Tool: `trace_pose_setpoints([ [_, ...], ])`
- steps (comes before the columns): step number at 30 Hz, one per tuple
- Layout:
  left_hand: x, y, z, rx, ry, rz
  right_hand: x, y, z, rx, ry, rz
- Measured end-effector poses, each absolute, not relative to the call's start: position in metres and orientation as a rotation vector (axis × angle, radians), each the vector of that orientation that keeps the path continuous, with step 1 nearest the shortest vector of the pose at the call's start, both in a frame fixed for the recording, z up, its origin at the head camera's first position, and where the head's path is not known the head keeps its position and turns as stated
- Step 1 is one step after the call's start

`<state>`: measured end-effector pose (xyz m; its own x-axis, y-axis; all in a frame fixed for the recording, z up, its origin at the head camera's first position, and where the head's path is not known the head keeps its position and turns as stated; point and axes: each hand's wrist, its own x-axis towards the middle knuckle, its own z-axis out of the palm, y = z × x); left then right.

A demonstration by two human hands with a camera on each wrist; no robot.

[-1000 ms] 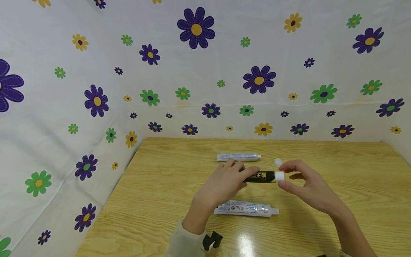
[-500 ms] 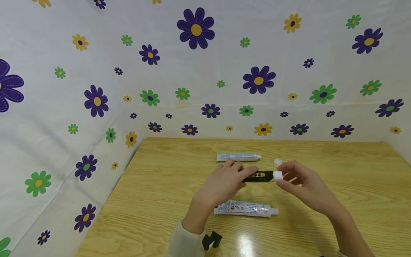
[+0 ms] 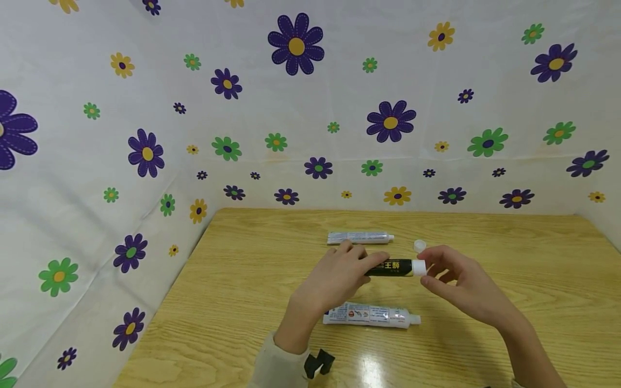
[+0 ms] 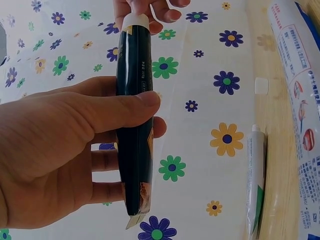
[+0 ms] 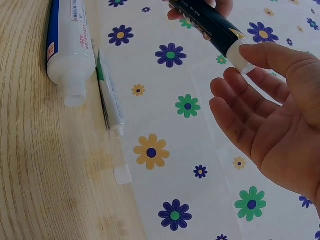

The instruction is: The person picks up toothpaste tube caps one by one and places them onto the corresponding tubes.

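Revealing dark tube's tail (image 4: 135,220): left wrist

Passable along the table's (image 3: 237,280) left edge, far right corner too! Blocked centrally by black tube (image 3: 399,268); toward the far edge by small tube (image 3: 364,237) and loose cap (image 3: 420,246); nearer by large tube (image 3: 371,316)!

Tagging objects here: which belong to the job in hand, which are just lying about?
Job:
dark tube, left grip holding it
white cap on its end, right grip pinching it

Apparently lying about:
smaller white tube
larger white tube
loose cap
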<state>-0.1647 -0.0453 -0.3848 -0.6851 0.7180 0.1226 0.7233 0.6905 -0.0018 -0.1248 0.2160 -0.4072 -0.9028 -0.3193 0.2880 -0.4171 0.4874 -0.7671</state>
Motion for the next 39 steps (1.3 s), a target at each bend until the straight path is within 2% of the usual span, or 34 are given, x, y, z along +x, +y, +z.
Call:
trace_pose_setpoints([
  [39, -0.1623, -0.0446, -0.3826, -1.211, -2.790, -0.082, -0.1259, 0.2163, -0.4066, 0.550, -2.661, 1.427],
])
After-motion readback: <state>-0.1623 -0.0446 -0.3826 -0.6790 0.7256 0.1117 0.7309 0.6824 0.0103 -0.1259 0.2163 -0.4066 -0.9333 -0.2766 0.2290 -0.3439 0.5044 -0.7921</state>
